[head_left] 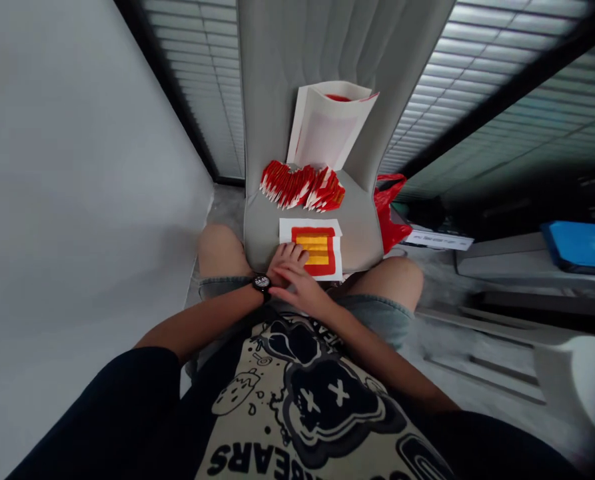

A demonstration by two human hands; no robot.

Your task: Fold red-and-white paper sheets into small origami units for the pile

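Observation:
A white sheet of paper printed with a red frame and yellow bands lies on the grey chair seat in front of me, with fold creases across it. My left hand, a black watch on its wrist, rests on the sheet's lower left part with its fingers stretched out. Crossing over the back of it is my right hand, fingers extended and touching the left hand near the knuckles. Neither hand shows anything in its grasp. Behind the sheet stands a packed row of folded red-and-white paper pieces.
A white paper bag leans on the backrest of the grey chair. To the right hang a red plastic bag and, farther off, a blue flat object. A white wall and window blinds close in the sides.

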